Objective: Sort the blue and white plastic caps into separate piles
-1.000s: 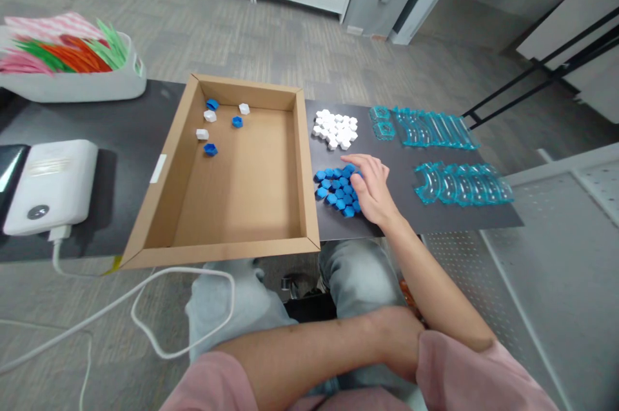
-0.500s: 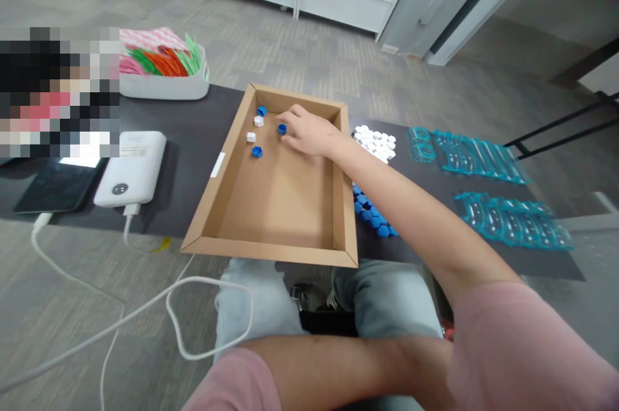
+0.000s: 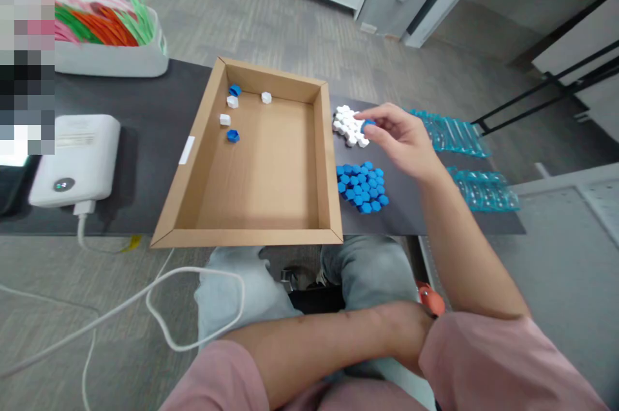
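Observation:
My right hand (image 3: 399,139) pinches a blue hexagonal piece (image 3: 367,124) between thumb and fingers, over the edge of the pile of white hexagonal pieces (image 3: 347,124). Closer to me lies a pile of blue hexagonal pieces (image 3: 362,185). To the left stands a shallow cardboard tray (image 3: 330,166). Along its far left side are two blue pieces, one at the back (image 3: 235,90) and one nearer (image 3: 233,136), with two white pieces (image 3: 225,120) between them. Another white piece (image 3: 266,97) sits near the back wall. My left forearm crosses my lap; its hand is hidden behind my right sleeve.
Teal transparent plastic items (image 3: 486,191) lie in two rows at the table's right. On the left are a white power bank (image 3: 75,159) with a cable (image 3: 193,269) and a white basket (image 3: 116,59) of colourful fuzzy sticks. A pixelated area covers the far left.
My right hand has moved right, out of the tray to the white pile, and now holds the blue piece it was beside. A white piece near the tray's back is uncovered. The view has shifted.

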### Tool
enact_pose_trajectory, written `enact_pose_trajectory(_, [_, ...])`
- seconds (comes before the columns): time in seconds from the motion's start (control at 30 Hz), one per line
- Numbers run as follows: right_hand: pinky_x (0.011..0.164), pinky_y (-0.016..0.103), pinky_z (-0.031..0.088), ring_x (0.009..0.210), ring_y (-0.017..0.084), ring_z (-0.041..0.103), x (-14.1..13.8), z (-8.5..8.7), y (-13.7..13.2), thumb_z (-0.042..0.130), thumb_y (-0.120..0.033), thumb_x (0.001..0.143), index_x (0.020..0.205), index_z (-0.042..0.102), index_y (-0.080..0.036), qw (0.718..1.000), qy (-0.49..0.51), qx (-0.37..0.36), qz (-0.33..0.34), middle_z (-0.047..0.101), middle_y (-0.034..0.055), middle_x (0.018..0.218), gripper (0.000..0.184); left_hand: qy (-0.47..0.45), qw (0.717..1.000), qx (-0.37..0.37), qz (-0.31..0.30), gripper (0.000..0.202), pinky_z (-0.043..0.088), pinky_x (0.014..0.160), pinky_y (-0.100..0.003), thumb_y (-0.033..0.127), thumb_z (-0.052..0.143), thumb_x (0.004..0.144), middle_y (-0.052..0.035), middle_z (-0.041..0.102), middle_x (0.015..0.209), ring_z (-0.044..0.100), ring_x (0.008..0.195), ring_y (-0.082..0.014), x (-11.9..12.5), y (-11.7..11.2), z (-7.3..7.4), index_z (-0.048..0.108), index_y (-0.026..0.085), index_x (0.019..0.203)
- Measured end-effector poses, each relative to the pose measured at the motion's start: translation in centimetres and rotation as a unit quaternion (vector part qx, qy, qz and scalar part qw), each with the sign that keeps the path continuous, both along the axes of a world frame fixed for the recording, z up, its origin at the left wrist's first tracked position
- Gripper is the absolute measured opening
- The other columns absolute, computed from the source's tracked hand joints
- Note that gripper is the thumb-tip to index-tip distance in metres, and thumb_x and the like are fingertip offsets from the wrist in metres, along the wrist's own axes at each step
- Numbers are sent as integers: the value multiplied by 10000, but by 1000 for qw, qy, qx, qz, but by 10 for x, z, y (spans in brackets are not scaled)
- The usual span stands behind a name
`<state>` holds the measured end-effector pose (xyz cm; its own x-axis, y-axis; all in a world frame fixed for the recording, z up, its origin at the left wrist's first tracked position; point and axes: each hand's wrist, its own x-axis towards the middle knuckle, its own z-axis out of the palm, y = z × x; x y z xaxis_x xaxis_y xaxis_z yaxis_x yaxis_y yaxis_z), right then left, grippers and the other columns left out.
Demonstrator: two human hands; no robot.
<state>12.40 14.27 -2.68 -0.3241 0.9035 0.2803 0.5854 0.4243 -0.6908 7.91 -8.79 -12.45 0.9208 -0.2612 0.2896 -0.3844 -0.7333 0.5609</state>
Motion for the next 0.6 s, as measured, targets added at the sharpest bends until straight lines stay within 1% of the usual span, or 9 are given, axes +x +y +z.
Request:
enact_pose_trajectory(0.03, [902, 417, 613, 1007, 257, 728, 23, -7, -13, 722, -699, 994, 1154, 789, -309, 999, 10, -8, -48, 738, 57, 1093, 427, 29, 998, -17, -59, 389, 664, 829, -300, 336, 674, 985, -106, 867, 1074, 837, 1089, -253, 7, 1, -4, 590, 262, 613])
enact_pose_trajectory(0.07, [912, 435, 621, 1000, 268, 736, 43, -17, -26, 743, -701, 974, 1118, 785, -308, 996, 13, -18, -84, 751, 59, 1072, 421, 50, 996, -22, -77, 433, 659, 761, -331, 326, 658, 981, -128, 859, 989, 846, 1015, -280, 12, 2, -8, 497, 265, 584])
enact_pose_trajectory(0.13, [905, 473, 633, 962, 287, 745, 73, -39, -50, 783, -693, 935, 1055, 768, -304, 989, 8, -40, -140, 772, 59, 1025, 407, 60, 995, -12, -82, 486, 639, 703, -383, 316, 630, 978, -157, 837, 904, 846, 939, -319, 18, 1, -15, 344, 282, 587])
enact_pose_trajectory(0.17, [887, 489, 639, 933, 295, 746, 84, -49, -60, 795, -693, 918, 1026, 757, -307, 986, 4, -53, -159, 778, 59, 999, 402, 49, 996, -6, -77, 492, 635, 714, -405, 313, 615, 982, -164, 830, 890, 844, 932, -331, 20, -1, -18, 301, 288, 605])
enact_pose_trajectory(0.23, [856, 517, 647, 893, 313, 749, 96, -66, -77, 809, -703, 897, 980, 733, -322, 981, 3, -77, -180, 793, 66, 985, 397, 12, 997, 0, -78, 469, 633, 765, -437, 317, 586, 1004, -168, 828, 908, 841, 951, -338, 19, -5, -22, 300, 288, 632])
enact_pose_trajectory(0.3, [881, 544, 654, 940, 336, 768, 101, -75, -88, 812, -717, 893, 979, 709, -338, 980, 17, -96, -176, 817, 80, 1059, 402, -20, 997, 7, -77, 421, 628, 806, -447, 313, 555, 1032, -167, 830, 936, 839, 968, -327, 17, -7, -24, 381, 274, 652])
enact_pose_trajectory(0.43, [1012, 555, 645, 1134, 344, 774, 108, -79, -92, 765, -741, 922, 1038, 661, -342, 979, 67, -94, -169, 815, 89, 1217, 429, -42, 996, 29, -67, 338, 618, 802, -430, 298, 522, 1072, -167, 841, 1014, 838, 958, -296, 12, -6, -24, 603, 218, 754])
enact_pose_trajectory(0.53, [1008, 529, 637, 1075, 317, 764, 110, -72, -84, 725, -703, 965, 1045, 667, -334, 977, 57, -63, -195, 800, 76, 1136, 382, -40, 997, 32, -59, 345, 627, 797, -431, 312, 509, 1089, -166, 847, 1067, 837, 963, -292, 11, -5, -23, 669, 204, 803])
enact_pose_trajectory(0.6, [978, 509, 635, 1017, 304, 749, 99, -62, -76, 708, -662, 993, 1049, 687, -330, 980, 37, -43, -192, 781, 64, 1078, 338, -22, 997, 33, -71, 389, 636, 773, -429, 329, 499, 1095, -152, 852, 1042, 838, 956, -293, 15, -3, -23, 657, 222, 756])
